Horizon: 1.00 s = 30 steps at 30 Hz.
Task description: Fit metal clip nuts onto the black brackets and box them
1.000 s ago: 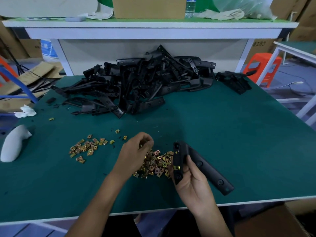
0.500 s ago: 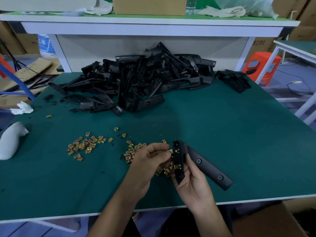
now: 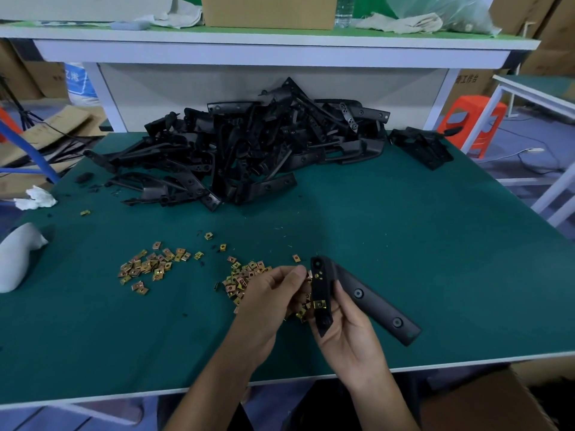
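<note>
My right hand [image 3: 348, 331] grips a black angled bracket [image 3: 370, 301] near the table's front edge; one gold clip nut [image 3: 319, 304] sits fitted on its short arm. My left hand [image 3: 270, 297] is curled beside that arm, fingertips pinched together right at the bracket's edge, over a heap of loose gold clip nuts [image 3: 245, 279]. Whether a nut sits between those fingertips is hidden. A second scatter of clip nuts [image 3: 152, 265] lies further left. A big pile of black brackets [image 3: 249, 144] fills the back of the green table [image 3: 435, 259].
A smaller stack of black parts [image 3: 420, 146] sits at the back right. A white object [image 3: 15, 256] lies at the left edge, crumpled paper [image 3: 35, 197] behind it. A cardboard box [image 3: 485, 399] stands below the front right edge. A raised shelf [image 3: 267, 45] spans the back.
My left hand has lifted from the clip nut heap and moved right to the bracket's short arm. My right hand has kept the bracket almost still.
</note>
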{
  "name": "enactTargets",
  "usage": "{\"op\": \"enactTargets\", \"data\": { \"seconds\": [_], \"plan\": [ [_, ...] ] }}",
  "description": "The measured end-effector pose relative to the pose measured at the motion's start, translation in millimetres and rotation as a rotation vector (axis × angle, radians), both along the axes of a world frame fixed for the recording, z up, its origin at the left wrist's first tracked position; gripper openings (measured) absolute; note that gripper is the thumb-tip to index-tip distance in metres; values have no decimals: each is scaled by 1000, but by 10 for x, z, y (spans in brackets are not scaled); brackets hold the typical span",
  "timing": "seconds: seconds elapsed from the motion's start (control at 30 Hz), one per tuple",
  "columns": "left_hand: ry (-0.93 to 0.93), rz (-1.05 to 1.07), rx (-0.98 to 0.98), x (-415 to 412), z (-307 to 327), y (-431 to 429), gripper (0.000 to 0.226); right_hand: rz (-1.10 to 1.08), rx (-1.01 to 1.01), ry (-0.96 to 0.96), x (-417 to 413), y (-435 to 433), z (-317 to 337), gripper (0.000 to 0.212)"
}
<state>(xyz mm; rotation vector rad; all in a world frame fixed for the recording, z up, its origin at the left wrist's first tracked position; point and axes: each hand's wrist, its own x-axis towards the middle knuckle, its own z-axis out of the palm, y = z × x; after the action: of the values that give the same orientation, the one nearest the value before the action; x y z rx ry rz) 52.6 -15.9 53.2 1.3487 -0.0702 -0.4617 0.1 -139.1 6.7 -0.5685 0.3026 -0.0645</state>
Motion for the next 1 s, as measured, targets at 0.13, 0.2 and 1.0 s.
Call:
{"op": "enactTargets", "data": {
  "seconds": [0.13,0.2,1.0],
  "plan": [
    [-110,35,63,-5,-21,-28,21,-12,9,13,-2,19,8,38],
    [-190,45,124,-12,-49,-34,21,-34,-5,32,-1,25,2,36],
    [-463,-199,339,-421,61,-311,22,-426,-980,65,-905,5,382,25]
  ]
}}
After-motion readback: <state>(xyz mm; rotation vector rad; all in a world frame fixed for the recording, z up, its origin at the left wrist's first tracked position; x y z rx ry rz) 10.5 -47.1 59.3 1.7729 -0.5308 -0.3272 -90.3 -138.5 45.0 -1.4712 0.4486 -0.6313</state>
